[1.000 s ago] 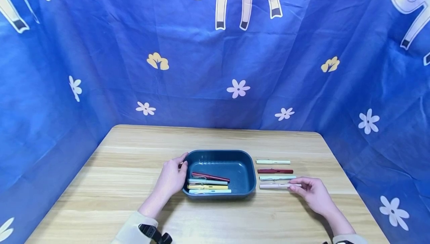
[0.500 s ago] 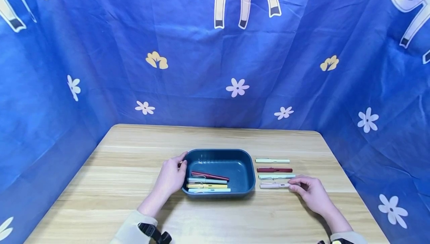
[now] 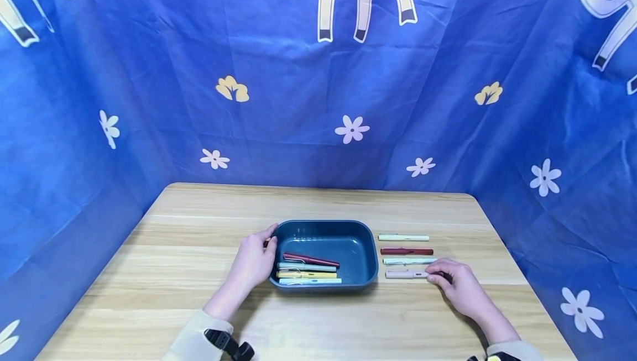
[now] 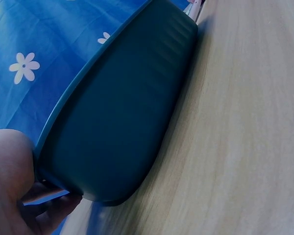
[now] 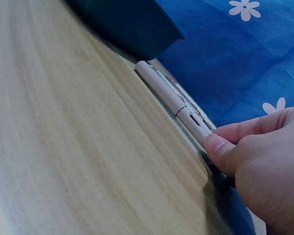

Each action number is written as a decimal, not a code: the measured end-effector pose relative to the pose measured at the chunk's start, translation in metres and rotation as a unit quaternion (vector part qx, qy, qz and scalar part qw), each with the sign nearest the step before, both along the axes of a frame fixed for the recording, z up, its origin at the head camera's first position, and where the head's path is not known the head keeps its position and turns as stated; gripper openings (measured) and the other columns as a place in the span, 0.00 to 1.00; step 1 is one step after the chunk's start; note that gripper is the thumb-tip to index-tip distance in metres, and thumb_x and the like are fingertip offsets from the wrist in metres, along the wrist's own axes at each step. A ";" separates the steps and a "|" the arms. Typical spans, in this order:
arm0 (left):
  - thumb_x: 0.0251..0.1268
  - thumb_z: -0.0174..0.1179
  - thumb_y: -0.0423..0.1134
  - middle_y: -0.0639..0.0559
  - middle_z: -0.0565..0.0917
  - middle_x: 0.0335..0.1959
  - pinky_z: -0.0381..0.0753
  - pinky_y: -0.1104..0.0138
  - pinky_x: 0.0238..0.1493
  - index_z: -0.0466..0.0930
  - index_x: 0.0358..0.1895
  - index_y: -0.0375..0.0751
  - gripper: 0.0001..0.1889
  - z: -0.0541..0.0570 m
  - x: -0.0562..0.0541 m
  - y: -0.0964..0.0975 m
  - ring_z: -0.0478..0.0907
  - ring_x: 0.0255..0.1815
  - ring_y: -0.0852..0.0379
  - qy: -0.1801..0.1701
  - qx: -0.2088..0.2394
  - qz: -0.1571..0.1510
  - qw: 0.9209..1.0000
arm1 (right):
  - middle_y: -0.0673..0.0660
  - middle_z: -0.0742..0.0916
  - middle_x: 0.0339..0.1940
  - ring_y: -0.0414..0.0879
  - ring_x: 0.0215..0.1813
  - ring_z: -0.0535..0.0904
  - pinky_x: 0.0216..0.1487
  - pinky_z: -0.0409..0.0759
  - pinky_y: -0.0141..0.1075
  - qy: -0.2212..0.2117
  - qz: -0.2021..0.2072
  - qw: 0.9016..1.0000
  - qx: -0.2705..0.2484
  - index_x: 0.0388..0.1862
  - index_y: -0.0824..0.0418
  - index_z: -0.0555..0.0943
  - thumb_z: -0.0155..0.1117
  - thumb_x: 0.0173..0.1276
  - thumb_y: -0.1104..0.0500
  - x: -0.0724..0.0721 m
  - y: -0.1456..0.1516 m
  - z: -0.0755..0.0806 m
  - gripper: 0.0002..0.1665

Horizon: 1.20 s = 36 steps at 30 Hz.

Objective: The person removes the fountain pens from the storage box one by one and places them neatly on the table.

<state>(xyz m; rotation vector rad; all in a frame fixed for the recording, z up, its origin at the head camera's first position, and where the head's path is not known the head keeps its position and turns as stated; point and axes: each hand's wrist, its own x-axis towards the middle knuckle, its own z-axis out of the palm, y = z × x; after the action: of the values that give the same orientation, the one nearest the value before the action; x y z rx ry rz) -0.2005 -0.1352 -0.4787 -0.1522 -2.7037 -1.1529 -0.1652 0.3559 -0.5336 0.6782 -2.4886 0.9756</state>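
Note:
A dark teal plastic box [image 3: 325, 290] sits on the table, and my left hand [image 3: 255, 259] grips its left end, fingers at the outer wall. The left wrist view shows that box wall [image 4: 112, 112] from close by, with the hand at its near end. On the table right of the box, my right hand [image 3: 460, 286] pinches the right end of a pale lilac capped pen [image 3: 405, 275] between thumb and fingers. In the right wrist view this pen [image 5: 164, 90] lies along the table, its cap toward the box and its far end hidden by the hand.
Beyond the lilac pen lie a mint pen [image 3: 405, 261], a dark red pen [image 3: 407, 251] and a pale green pen [image 3: 403, 237], in parallel. Inside the box are several pens, among them a red one [image 3: 313, 261] and a yellow one [image 3: 318, 275]. Blue patterned cloth [image 3: 298, 167] encloses the table.
My right fingers have shifted slightly left, covering more of the lilac pen's right end. The left hand and the box have stayed put.

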 end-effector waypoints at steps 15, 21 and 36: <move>0.81 0.55 0.35 0.33 0.80 0.66 0.82 0.53 0.47 0.76 0.73 0.33 0.22 -0.001 0.000 0.001 0.84 0.47 0.45 -0.001 0.002 0.002 1.000 | 0.49 0.89 0.43 0.45 0.46 0.86 0.53 0.75 0.18 0.020 0.015 0.999 0.036 0.41 0.62 0.90 0.75 0.57 0.81 0.001 0.000 0.000 0.19; 0.81 0.55 0.34 0.32 0.80 0.65 0.82 0.50 0.51 0.76 0.73 0.33 0.22 -0.001 -0.001 0.000 0.84 0.50 0.44 0.003 0.000 0.001 1.000 | 0.49 0.90 0.45 0.46 0.47 0.86 0.55 0.74 0.18 0.018 0.018 0.999 0.033 0.43 0.62 0.90 0.74 0.58 0.81 0.001 -0.001 0.000 0.19; 0.81 0.54 0.34 0.32 0.80 0.66 0.82 0.47 0.58 0.75 0.74 0.33 0.22 0.001 0.000 0.001 0.82 0.61 0.42 -0.001 0.004 -0.002 1.000 | 0.51 0.90 0.47 0.45 0.52 0.86 0.57 0.74 0.19 -0.019 -0.018 0.999 -0.029 0.46 0.60 0.91 0.77 0.63 0.73 0.003 0.000 0.011 0.15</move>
<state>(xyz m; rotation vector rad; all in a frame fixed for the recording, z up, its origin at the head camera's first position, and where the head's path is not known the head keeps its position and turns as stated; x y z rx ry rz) -0.2010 -0.1344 -0.4777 -0.1558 -2.7011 -1.1669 -0.1624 0.3559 -0.5227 0.6010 -2.4862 1.0520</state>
